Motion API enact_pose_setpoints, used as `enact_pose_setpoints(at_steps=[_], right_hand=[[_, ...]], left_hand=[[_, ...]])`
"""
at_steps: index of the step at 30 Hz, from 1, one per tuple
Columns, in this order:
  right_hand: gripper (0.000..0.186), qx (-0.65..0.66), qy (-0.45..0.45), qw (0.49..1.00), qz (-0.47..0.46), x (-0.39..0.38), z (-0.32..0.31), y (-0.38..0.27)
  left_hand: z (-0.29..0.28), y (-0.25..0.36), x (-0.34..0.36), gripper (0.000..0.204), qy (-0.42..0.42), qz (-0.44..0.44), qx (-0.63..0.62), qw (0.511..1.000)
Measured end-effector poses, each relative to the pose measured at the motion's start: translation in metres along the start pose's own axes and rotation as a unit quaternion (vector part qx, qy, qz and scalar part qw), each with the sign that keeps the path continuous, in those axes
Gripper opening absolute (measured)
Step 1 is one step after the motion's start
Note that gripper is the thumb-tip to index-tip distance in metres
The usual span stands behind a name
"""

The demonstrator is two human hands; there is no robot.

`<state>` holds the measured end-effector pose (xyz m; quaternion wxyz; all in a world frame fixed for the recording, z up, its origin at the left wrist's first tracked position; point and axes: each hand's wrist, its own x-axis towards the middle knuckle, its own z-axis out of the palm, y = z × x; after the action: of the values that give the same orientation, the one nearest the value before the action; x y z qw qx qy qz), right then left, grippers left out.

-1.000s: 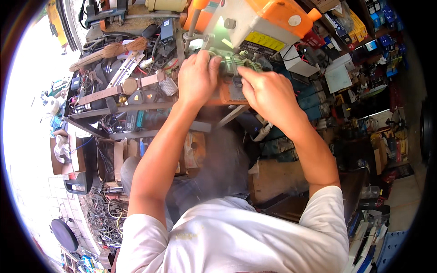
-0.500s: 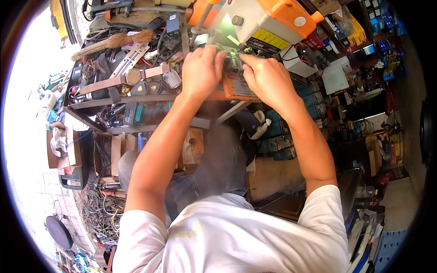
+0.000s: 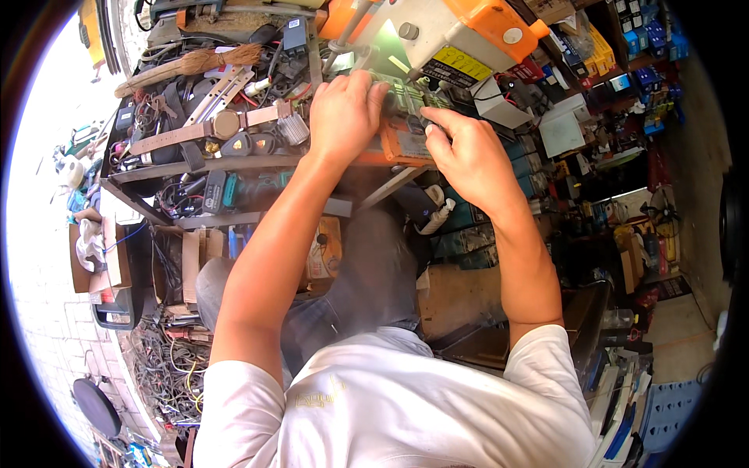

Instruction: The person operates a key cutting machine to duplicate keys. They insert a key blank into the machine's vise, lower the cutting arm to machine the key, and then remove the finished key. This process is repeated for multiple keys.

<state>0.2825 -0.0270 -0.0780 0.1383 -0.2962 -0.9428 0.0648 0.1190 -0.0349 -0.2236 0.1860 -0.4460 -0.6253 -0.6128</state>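
A metal clamp block (image 3: 403, 95), tinted green by a lamp's glow, sits at the front of an orange and grey bench machine (image 3: 425, 35). My left hand (image 3: 343, 117) is closed at the block's left side, and its fingers hide what they grip. On the block's right side is my right hand (image 3: 472, 156), with its index finger and thumb brought near each other by a small dark part. Whatever lies between those two fingertips is too small to make out. Below the block is an orange base (image 3: 406, 144) with a worn metal edge.
Left of the machine, a tray frame (image 3: 226, 168) holds a straw brush (image 3: 222, 58), a wristwatch (image 3: 226, 123) and many loose tools. A teal power tool (image 3: 253, 191) lies on the shelf below. Tangled cables (image 3: 175, 374) are heaped lower left. Boxes crowd the shelves at right.
My right hand has drawn slightly right and down from the clamp block, uncovering more of its right side. The left hand stays almost in place. The whole view has shifted a little.
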Motion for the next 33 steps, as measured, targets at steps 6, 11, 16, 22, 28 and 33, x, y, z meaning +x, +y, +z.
enact_pose_setpoints(at_steps=[6, 11, 16, 22, 28, 33], right_hand=[[0.032, -0.013, 0.003, 1.0, -0.001, 0.007, 0.004, -0.002], [0.029, -0.033, -0.018, 0.999, 0.031, 0.014, 0.005, -0.012], [0.024, -0.024, 0.019, 1.0, 0.003, 0.011, 0.016, -0.006], [0.023, 0.014, 0.013, 1.0, 0.006, 0.015, 0.014, -0.005], [0.025, -0.012, 0.007, 1.0, 0.002, 0.012, 0.015, -0.006], [0.03, -0.018, 0.041, 0.999, -0.017, 0.022, 0.023, 0.016]], left_hand=[[-0.002, 0.002, 0.001, 0.021, -0.007, -0.003, 0.003, 1.0], [-0.002, 0.0, 0.001, 0.021, 0.002, 0.003, -0.002, 1.0], [-0.003, -0.001, 0.001, 0.022, 0.002, 0.001, -0.001, 1.0], [-0.003, -0.001, 0.0, 0.023, -0.01, -0.004, 0.002, 1.0], [-0.005, -0.003, 0.002, 0.024, -0.001, -0.012, -0.015, 1.0], [0.001, 0.005, -0.001, 0.022, -0.01, -0.016, -0.004, 1.0]])
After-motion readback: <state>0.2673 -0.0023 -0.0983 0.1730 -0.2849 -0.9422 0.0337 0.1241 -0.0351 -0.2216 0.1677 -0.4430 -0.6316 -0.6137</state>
